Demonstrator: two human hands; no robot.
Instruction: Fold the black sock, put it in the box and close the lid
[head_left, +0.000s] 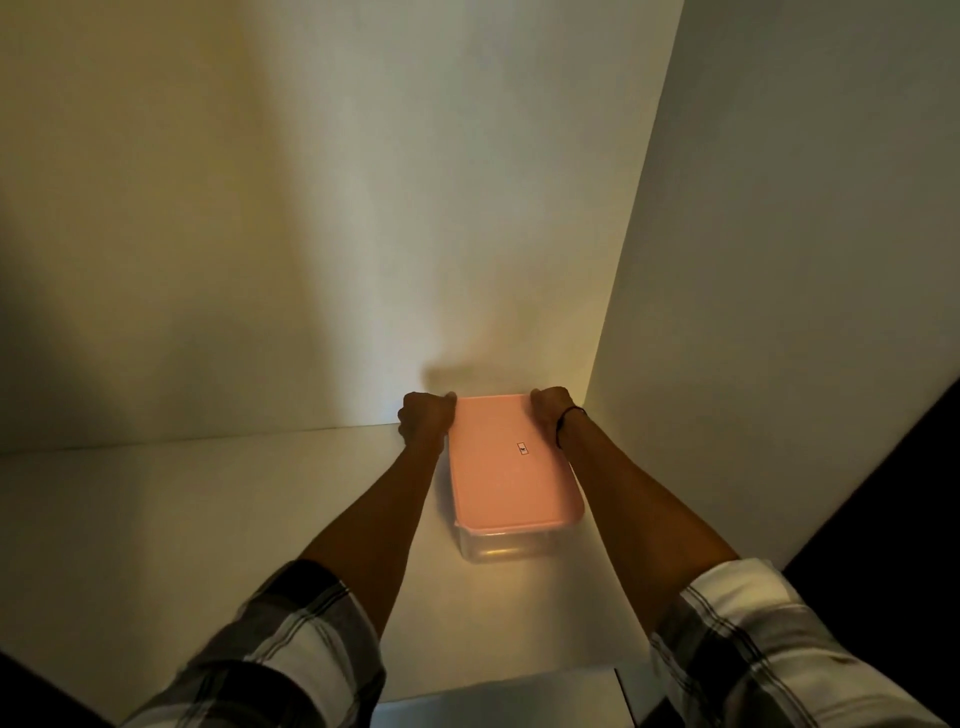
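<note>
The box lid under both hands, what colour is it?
Pink, a pale salmon tone, with one small dark-printed label; the lid shows best in the head view.

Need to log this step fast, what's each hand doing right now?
Left hand: closed on the far left corner of the pink lid.
Right hand: closed on the lid's far right corner.

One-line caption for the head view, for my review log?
Both hands, left hand and right hand, grip the far corners of the pink lid on the clear box on a white table.
</note>
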